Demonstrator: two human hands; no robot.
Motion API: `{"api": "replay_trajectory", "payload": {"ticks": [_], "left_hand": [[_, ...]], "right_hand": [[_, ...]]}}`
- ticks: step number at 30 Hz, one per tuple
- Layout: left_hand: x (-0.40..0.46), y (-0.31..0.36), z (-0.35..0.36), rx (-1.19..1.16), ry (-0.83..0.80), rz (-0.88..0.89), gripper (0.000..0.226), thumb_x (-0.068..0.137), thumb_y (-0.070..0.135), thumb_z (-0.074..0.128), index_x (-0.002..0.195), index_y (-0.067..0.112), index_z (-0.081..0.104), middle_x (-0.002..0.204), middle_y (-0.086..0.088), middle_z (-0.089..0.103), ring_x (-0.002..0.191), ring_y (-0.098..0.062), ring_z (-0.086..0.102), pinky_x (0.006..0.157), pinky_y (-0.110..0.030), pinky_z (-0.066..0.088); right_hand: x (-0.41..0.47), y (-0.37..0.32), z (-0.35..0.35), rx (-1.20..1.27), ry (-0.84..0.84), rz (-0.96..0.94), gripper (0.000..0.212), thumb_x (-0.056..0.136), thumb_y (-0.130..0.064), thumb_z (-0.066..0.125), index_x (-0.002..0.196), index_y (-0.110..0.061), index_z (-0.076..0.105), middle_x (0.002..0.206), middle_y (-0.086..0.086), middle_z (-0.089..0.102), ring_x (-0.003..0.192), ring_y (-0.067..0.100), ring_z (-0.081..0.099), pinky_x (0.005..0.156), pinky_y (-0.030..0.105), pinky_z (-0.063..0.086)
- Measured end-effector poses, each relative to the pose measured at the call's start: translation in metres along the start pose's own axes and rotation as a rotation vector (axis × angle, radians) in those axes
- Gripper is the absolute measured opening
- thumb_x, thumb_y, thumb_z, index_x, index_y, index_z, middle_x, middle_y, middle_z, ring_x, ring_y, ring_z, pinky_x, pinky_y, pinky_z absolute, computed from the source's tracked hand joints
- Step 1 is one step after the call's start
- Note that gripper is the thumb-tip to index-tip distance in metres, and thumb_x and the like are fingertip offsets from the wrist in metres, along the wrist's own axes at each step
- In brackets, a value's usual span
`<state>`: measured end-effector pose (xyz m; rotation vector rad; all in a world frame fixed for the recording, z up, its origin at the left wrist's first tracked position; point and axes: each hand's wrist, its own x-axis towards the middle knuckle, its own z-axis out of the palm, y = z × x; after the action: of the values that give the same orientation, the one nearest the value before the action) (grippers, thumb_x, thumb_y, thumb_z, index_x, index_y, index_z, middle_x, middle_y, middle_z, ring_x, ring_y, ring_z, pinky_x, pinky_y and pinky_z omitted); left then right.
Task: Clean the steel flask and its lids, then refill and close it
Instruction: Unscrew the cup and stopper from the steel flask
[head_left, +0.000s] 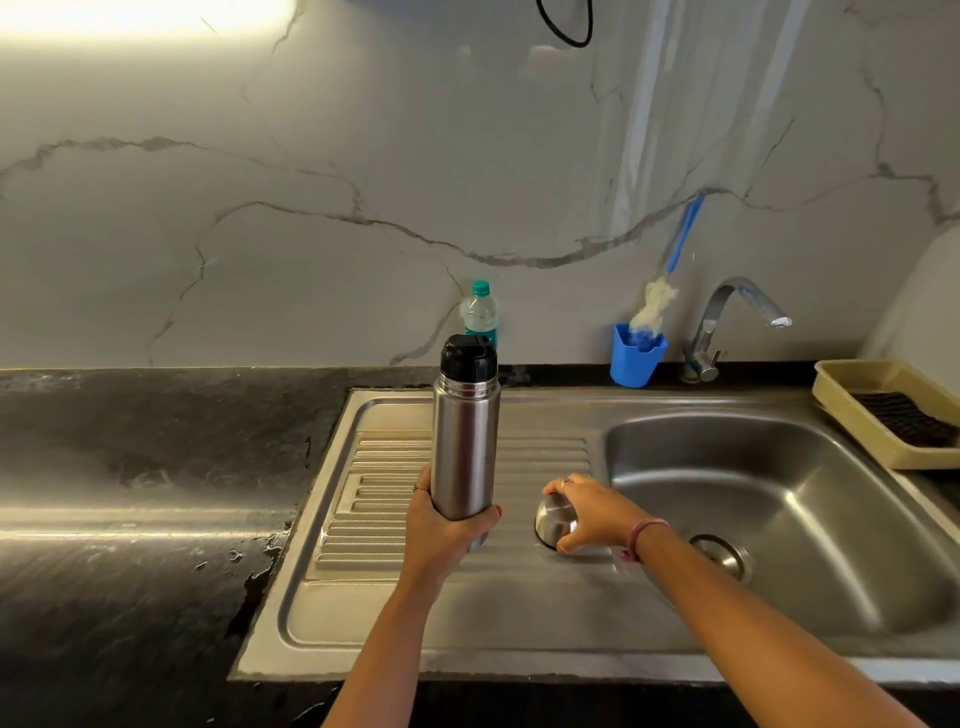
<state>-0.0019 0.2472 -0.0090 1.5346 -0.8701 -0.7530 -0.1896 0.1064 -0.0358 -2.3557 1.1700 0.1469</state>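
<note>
I'm seeing the left hand (447, 525) gripping the steel flask (466, 441) round its lower body, fingers wrapping behind it and thumb across the front, a ring showing on one finger. Flask is standing upright, lifted over the ribbed drainboard (395, 499), whether its base is touching the steel I cannot tell. Black inner lid (468, 358) is sitting on the flask neck.

Right hand (587, 512) is reaching down onto the steel cup lid (556, 519), which is lying on the drainboard just beside the basin edge, near the flask. Fingers are curling over its top and thumb is pressing its lower side, so it's grasping the cup lid. A pink band is sitting on that wrist.

Sink basin (779, 519) is lying to the right, drain showing behind the right forearm. Tap (737, 317) is standing behind the basin with its spout over it. Blue cup (636, 356) is sitting on the tabletop (156, 467) at the wall, left of the tap, with a blue-handled bottle brush (670, 280) standing in it, leaning on the marble wall. Clear plastic bottle (480, 312) with a green cap is standing behind the flask, against the wall. Beige tray (852, 410) with a dark scrubber in it is resting at the far right. Tabletop is dark stone, wet patches showing near the sink's left edge.
</note>
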Motion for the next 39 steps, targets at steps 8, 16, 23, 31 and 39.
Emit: {"api": "replay_trajectory", "payload": {"ticks": [8, 16, 23, 31, 39], "left_hand": [[-0.001, 0.001, 0.000, 0.012, 0.000, 0.014, 0.073, 0.060, 0.005, 0.091, 0.115, 0.032, 0.051, 0.099, -0.002, 0.065, 0.079, -0.010, 0.066, 0.060, -0.023, 0.057], [-0.003, 0.013, 0.007, 0.013, 0.008, 0.067, 0.072, 0.060, 0.004, 0.090, 0.114, 0.033, 0.052, 0.098, -0.001, 0.065, 0.077, -0.010, 0.065, 0.056, -0.021, 0.055], [-0.002, 0.020, 0.008, 0.015, 0.015, 0.092, 0.074, 0.060, 0.007, 0.091, 0.119, 0.027, 0.052, 0.097, 0.000, 0.064, 0.077, -0.010, 0.065, 0.053, -0.019, 0.053], [0.001, 0.028, 0.003, 0.033, -0.045, 0.136, 0.071, 0.060, 0.003, 0.090, 0.109, 0.035, 0.051, 0.094, 0.001, 0.063, 0.074, -0.006, 0.064, 0.055, -0.031, 0.059], [0.008, 0.028, 0.004, 0.060, -0.019, 0.135, 0.069, 0.053, 0.019, 0.091, 0.107, 0.040, 0.051, 0.090, 0.004, 0.065, 0.074, -0.010, 0.065, 0.057, -0.041, 0.060]], "right_hand": [[-0.020, -0.065, -0.118, 0.105, 0.139, -0.141, 0.052, 0.090, -0.034, 0.063, 0.136, -0.018, 0.045, 0.128, 0.000, 0.056, 0.106, 0.010, 0.059, 0.087, 0.020, 0.049], [-0.057, -0.161, -0.178, 0.441, 0.303, -0.298, 0.056, 0.086, -0.061, 0.050, 0.119, -0.017, 0.056, 0.105, -0.002, 0.066, 0.093, 0.007, 0.063, 0.077, 0.019, 0.051], [-0.043, -0.168, -0.134, 0.900, 0.559, -0.248, 0.045, 0.077, -0.042, 0.076, 0.108, -0.015, 0.058, 0.099, 0.001, 0.066, 0.091, 0.013, 0.065, 0.077, 0.024, 0.056], [-0.036, -0.167, -0.143, 1.100, 0.511, -0.375, 0.028, 0.077, -0.013, 0.077, 0.103, -0.011, 0.065, 0.100, 0.012, 0.067, 0.094, 0.021, 0.065, 0.084, 0.033, 0.056], [-0.027, -0.159, -0.152, 1.131, 0.386, -0.480, 0.027, 0.078, -0.001, 0.073, 0.097, -0.018, 0.064, 0.087, -0.004, 0.071, 0.087, 0.012, 0.067, 0.084, 0.032, 0.054]]}}
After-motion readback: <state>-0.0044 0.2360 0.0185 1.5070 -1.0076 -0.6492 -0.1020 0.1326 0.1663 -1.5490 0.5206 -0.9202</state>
